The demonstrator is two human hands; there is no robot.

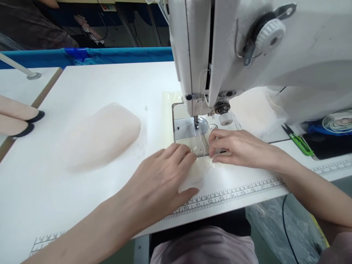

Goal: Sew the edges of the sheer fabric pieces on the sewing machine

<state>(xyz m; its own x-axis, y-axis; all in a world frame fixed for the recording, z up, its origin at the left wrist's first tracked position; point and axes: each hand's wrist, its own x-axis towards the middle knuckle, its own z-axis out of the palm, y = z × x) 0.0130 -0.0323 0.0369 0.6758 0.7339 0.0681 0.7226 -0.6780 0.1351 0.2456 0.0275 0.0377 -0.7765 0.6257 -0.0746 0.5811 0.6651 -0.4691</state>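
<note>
A white sewing machine (192,66) stands over the table, its presser foot (196,123) above the metal needle plate (184,126). My left hand (167,172) rests palm down just in front of the plate, fingers bent and thumb apart, on a sheer, pale piece of material (196,178). Close to the plate's right front corner, my right hand (228,146) has its fingertips drawn together; what they pinch is hidden. Pale threads (202,141) run from the presser foot towards the gap between my hands.
Sheer beige fabric (110,135) lies on the left of the white table; more pale fabric (253,110) is under the machine arm. Green thread snips (301,143) lie right, beside a dark tray (327,145). A printed ruler (220,198) follows the front edge. Black-tipped beige objects (19,117) protrude from the left.
</note>
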